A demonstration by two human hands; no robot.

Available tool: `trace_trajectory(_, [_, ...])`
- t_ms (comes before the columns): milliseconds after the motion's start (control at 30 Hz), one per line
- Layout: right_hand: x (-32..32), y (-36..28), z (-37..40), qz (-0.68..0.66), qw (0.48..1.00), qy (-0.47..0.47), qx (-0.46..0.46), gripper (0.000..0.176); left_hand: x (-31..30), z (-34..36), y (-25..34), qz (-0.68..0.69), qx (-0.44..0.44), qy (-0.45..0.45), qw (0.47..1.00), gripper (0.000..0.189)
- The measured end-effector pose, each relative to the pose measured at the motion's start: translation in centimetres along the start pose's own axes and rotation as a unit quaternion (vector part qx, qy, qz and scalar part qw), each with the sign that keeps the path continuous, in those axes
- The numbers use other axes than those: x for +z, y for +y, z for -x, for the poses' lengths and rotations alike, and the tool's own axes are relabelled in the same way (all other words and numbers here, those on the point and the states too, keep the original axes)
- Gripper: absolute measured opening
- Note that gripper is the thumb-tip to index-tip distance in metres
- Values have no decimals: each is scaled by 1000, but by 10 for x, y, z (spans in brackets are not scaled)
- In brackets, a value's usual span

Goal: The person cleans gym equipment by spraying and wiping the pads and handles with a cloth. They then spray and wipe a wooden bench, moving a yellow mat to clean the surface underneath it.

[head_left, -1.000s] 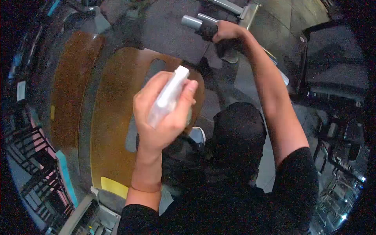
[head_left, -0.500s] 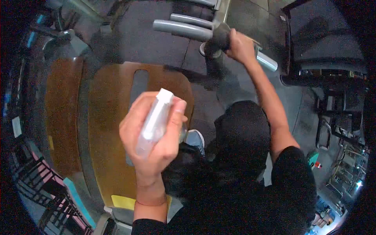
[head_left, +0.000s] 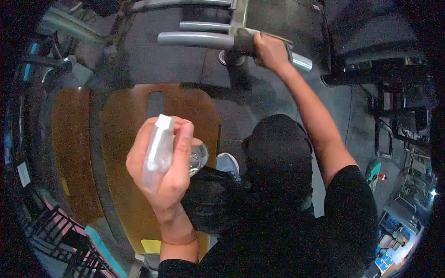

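Floor [head_left: 222, 103], largest; I see an open stretch between the brown board [head_left: 116, 139] and the grey metal frame [head_left: 238, 21]; room there for moving. Board's rounded right edge runs under or behind my left hand [head_left: 171, 176]; gap in depth, cannot tell.

Frame's silver bars [head_left: 194, 39] reach leftward with free ends, a snag edge for sideways travel; short silver cylinder [head_left: 302, 61] juts just beside my right hand [head_left: 274, 52]; little slack there.

Right hand, fingers curled against the dark fitting [head_left: 245, 42]; their far side is hidden, so I cannot tell how tightly they close, or on what.

Left hand, fingers wrapped around the clear spray bottle [head_left: 158, 155], thumb along its near side; bottle raised, white tip [head_left: 163, 121] uppermost; shoe [head_left: 227, 164] lower right of it.

Progress, my judgement: both hands engaged, bottle not set down; amount done or left, cannot tell.
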State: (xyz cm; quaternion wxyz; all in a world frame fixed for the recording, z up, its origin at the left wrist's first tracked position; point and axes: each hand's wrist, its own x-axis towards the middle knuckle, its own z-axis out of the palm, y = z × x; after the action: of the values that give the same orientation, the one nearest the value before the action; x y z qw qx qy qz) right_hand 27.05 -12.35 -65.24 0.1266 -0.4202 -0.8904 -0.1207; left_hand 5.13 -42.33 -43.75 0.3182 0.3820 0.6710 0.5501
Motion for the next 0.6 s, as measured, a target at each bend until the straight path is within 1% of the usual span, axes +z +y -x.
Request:
trace_trajectory(33, [-6, 12, -10, -90, 990, -99, -39, 33, 0, 3, 2, 6, -16, 15, 1000, 7])
trace_trajectory(67, [-21, 26, -33, -204, 941, -268, -21, 33, -1, 1, 0, -1, -9, 9, 1000, 8])
trace_trajectory(100, [-27, 35, -51, -312, 850, -424, 0, 34, 0, 4, 2, -1, -11, 0, 1000, 8])
trace_trajectory(133, [-22, 40, -59, -329, 818, -471, 23, 36, 2, 5, 2, -18, -4, -6, 1000, 9])
trace_trajectory(167, [-21, 43, -59, -329, 823, -461, 31, 36, 2, 3, 3, -33, 9, -10, 999, 14])
trace_trajectory(233, [-37, 24, -45, -208, 898, -387, 38, 47, 1, 6, 4, -32, 0, -25, 999, 15])
trace_trajectory(267, [-18, 18, -21, -120, 963, -237, 55, 45, 3, 6, 4, -24, 7, -15, 1000, 10])
trace_trajectory(300, [-16, 8, 10, -93, 994, -60, 27, 32, 5, 5, 3, -17, 15, -4, 1000, 6])
trace_trajectory(333, [-2, -1, 26, -13, 998, 53, 19, 25, 5, 4, 2, -17, 11, -4, 1000, 6])
trace_trajectory(367, [6, -4, 32, 67, 983, 168, 11, 17, 5, 3, 2, -15, 13, -12, 1000, 6])
trace_trajectory(400, [5, -4, 27, 67, 983, 169, 5, 17, 6, 0, 0, -13, 17, -16, 1000, 6])
trace_trajectory(467, [3, -7, 21, 76, 991, 107, 36, 12, 8, -2, -3, -10, 19, -8, 1000, 6])
trace_trajectory(500, [6, 4, 18, 4, 999, 38, 22, 16, 8, -1, -4, -5, 23, -2, 1000, 6])
trace_trajectory(533, [-12, 8, 3, -46, 994, -101, 24, 25, 7, 0, -4, -4, 14, 1, 1000, 6])
trace_trajectory(567, [-37, 13, -15, -92, 967, -235, 32, 33, 5, -1, -3, -2, -1, -2, 1000, 6])
trace_trajectory(600, [-48, 25, -31, -202, 917, -342, 36, 35, 4, -2, -1, 0, -8, -5, 1000, 5])
